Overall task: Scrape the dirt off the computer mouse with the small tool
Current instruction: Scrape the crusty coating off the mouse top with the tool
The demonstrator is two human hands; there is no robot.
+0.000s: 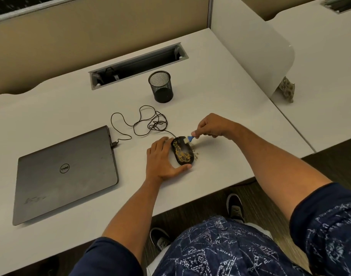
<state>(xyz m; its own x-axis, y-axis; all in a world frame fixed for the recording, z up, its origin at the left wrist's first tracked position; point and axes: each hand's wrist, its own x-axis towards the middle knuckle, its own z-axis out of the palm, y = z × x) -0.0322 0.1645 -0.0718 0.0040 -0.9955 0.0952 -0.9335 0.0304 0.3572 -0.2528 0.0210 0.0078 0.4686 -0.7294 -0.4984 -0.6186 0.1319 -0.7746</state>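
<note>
A black computer mouse streaked with yellowish dirt lies on the white desk. My left hand grips its left side, thumb curled round the near end. My right hand pinches a small blue tool whose pale tip touches the mouse's far right top. Loose crumbs of dirt lie on the desk just right of the mouse. The mouse's thin black cable loops away to the left.
A closed grey laptop lies to the left, the cable plugged into its side. A black mesh pen cup stands behind the mouse. Further back is a cable slot. A white divider panel borders the right. The desk's near edge runs just below my forearms.
</note>
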